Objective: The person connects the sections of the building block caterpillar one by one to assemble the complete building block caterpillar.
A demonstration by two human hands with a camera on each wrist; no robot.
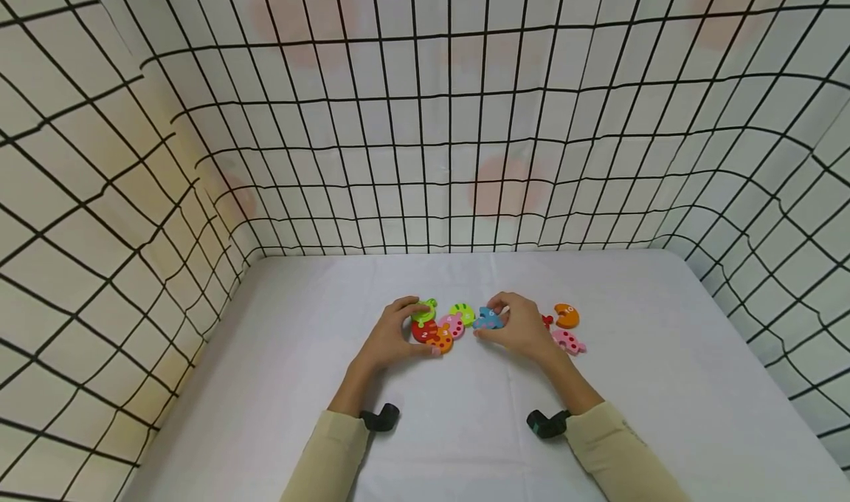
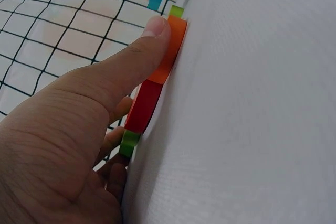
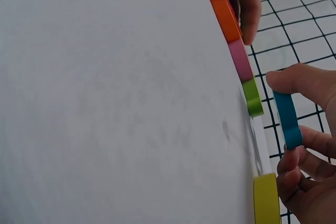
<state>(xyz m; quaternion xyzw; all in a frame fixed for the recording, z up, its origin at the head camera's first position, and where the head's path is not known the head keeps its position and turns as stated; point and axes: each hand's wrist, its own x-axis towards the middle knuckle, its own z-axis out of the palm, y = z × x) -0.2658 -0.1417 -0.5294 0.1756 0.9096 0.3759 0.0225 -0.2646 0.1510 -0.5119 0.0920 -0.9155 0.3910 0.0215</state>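
Observation:
Flat coloured animal puzzle pieces lie on a white table (image 1: 465, 428). My left hand (image 1: 418, 328) holds a joined cluster between thumb and curled fingers: a green piece (image 1: 425, 311), a red piece (image 1: 422, 331) and an orange piece (image 1: 441, 342). In the left wrist view the thumb (image 2: 142, 40) presses the orange piece's edge (image 2: 172, 45). A pink piece (image 1: 454, 325) and a lime piece (image 1: 462, 312) adjoin the cluster. My right hand (image 1: 494, 323) pinches a blue piece (image 1: 483, 319), lifted off the table beside the lime piece (image 3: 253, 97); the right wrist view shows the blue piece (image 3: 287, 119).
Loose pieces lie right of my right hand: an orange one (image 1: 567, 314), a pink one (image 1: 569, 341), a small red one (image 1: 547, 320). A black wire grid (image 1: 425, 155) backed with pale cloth walls the table on three sides. A yellow edge (image 3: 266, 198) shows near the right palm.

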